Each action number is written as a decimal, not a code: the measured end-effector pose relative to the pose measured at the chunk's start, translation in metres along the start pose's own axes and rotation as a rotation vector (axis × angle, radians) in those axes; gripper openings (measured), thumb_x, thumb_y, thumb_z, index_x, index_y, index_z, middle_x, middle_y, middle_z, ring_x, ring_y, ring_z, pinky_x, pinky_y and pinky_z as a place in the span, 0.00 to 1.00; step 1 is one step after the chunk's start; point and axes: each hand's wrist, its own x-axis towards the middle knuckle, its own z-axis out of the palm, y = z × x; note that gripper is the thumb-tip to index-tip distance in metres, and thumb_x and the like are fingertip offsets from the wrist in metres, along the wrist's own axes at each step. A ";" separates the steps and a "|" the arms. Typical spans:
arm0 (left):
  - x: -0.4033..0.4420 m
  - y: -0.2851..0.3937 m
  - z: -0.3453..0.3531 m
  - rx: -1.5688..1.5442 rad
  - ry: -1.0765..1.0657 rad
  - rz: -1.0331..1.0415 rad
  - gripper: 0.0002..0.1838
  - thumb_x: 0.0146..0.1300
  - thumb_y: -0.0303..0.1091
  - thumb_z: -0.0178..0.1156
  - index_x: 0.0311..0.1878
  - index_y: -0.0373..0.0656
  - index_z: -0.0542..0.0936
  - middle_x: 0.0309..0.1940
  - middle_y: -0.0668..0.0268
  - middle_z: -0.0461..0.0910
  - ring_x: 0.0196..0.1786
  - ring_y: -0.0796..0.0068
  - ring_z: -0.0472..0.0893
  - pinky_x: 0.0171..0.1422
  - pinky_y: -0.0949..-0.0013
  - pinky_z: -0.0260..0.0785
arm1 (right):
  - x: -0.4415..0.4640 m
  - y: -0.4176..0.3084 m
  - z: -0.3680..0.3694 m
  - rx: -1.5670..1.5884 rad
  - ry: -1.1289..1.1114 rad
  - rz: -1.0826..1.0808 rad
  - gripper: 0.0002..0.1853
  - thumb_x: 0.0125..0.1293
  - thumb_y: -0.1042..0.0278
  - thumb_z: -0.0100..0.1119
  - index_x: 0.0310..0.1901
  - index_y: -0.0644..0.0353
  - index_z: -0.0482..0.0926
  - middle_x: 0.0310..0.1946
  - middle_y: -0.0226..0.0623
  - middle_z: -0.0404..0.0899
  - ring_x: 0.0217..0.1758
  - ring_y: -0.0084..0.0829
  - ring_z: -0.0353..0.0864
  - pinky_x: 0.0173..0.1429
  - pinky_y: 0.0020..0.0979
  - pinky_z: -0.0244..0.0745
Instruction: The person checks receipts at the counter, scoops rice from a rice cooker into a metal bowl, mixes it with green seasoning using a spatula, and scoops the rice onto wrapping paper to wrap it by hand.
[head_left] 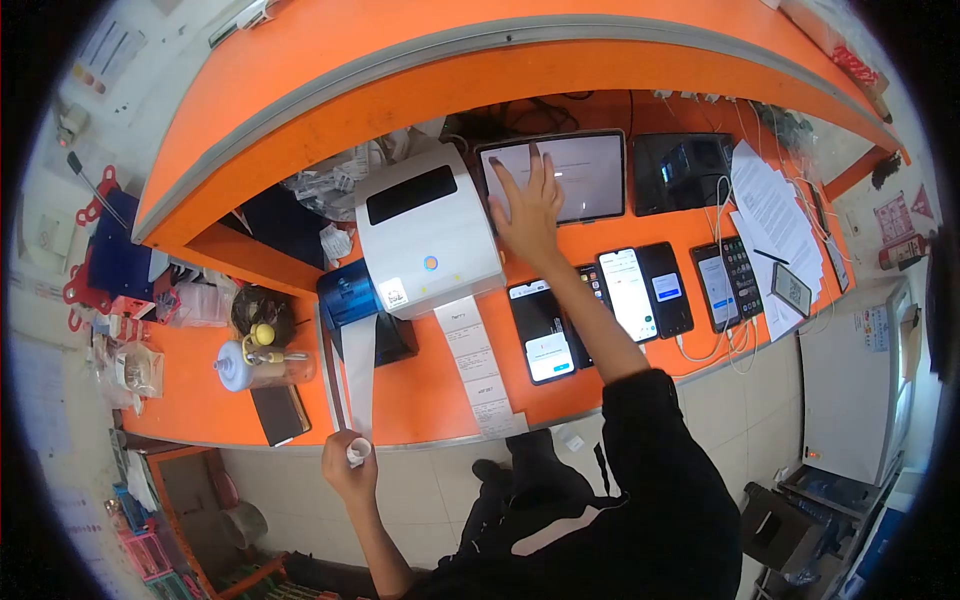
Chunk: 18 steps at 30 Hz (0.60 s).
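My left hand point(347, 470) is closed round a small white paper roll point(358, 452) just off the counter's front edge. A blank paper strip point(360, 380) runs from the printer's side to that hand. My right hand point(530, 215) is open, fingers spread over the lit screen of a tablet point(590, 175); whether the fingertips touch it I cannot tell. Left of the tablet stands a white label printer point(430, 240) with a blue part point(348, 292) at its side. Printed labels point(470, 360) trail out of its front and hang over the counter edge.
Several phones, including a lit one point(627, 293), lie on the orange counter point(400, 415). Papers point(775, 205), cables and a dark tablet point(670, 175) are at the right. A clear bottle point(265, 365) and dark notebook point(281, 413) lie left. An orange shelf point(480, 75) overhangs the back.
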 end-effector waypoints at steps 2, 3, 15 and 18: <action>-0.003 0.006 -0.003 -0.032 -0.007 -0.044 0.12 0.37 0.20 0.62 0.26 0.39 0.71 0.23 0.61 0.73 0.25 0.64 0.73 0.30 0.69 0.64 | -0.029 -0.026 -0.021 0.192 0.027 -0.018 0.25 0.52 0.66 0.55 0.55 0.52 0.67 0.62 0.50 0.53 0.64 0.50 0.52 0.58 0.52 0.53; -0.004 0.008 -0.005 -0.090 -0.043 -0.114 0.11 0.39 0.20 0.63 0.26 0.39 0.70 0.22 0.62 0.72 0.25 0.66 0.72 0.30 0.71 0.64 | -0.046 -0.052 -0.053 0.401 0.008 -0.085 0.22 0.51 0.71 0.55 0.51 0.57 0.69 0.58 0.49 0.59 0.59 0.49 0.59 0.56 0.48 0.57; 0.031 0.031 -0.065 -0.756 -0.519 -0.172 0.14 0.42 0.25 0.68 0.28 0.37 0.71 0.24 0.67 0.74 0.24 0.79 0.74 0.27 0.80 0.67 | -0.115 -0.184 -0.114 0.807 -1.008 -0.610 0.17 0.48 0.63 0.61 0.40 0.60 0.78 0.38 0.33 0.74 0.48 0.32 0.72 0.57 0.37 0.61; 0.059 -0.009 -0.043 -1.040 -0.665 -0.149 0.13 0.50 0.33 0.63 0.33 0.36 0.71 0.28 0.66 0.75 0.26 0.78 0.76 0.30 0.77 0.69 | -0.125 -0.190 -0.124 0.738 -1.153 -0.450 0.12 0.49 0.68 0.59 0.37 0.62 0.79 0.39 0.35 0.76 0.47 0.34 0.74 0.53 0.32 0.66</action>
